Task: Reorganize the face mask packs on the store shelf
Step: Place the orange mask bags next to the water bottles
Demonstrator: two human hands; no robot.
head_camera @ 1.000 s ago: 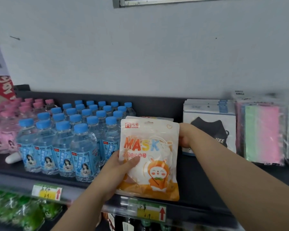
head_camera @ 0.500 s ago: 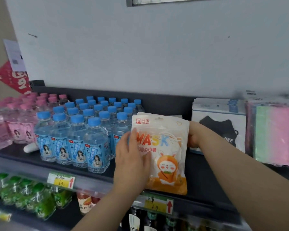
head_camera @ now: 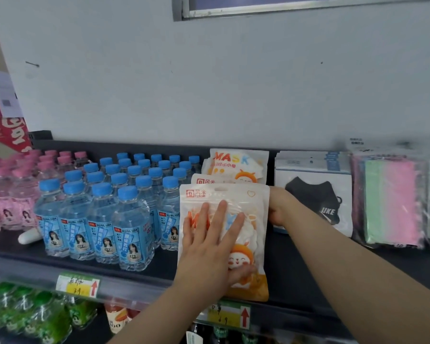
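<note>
Three white-and-orange "MASK" packs with a cartoon face stand in a row, front to back, on the dark shelf (head_camera: 296, 269). My left hand (head_camera: 209, 247) lies flat with straight fingers on the face of the front mask pack (head_camera: 256, 202), which leans at the shelf's front edge. My right hand (head_camera: 278, 207) holds that pack's right edge, its fingers hidden behind it. The second pack (head_camera: 209, 181) shows only its top strip. The rear pack (head_camera: 236, 162) stands against the back wall.
Blue-capped soda bottles (head_camera: 104, 214) crowd the shelf just left of the packs, with pink-capped bottles (head_camera: 13, 189) further left. A white box with a black mask (head_camera: 310, 192) and pastel mask packs (head_camera: 390, 202) stand to the right. Green bottles (head_camera: 23, 314) fill the shelf below.
The front pack has moved back and upright onto the shelf. My left hand shifted from its lower left corner to lie flat across its face. The view moved closer.
</note>
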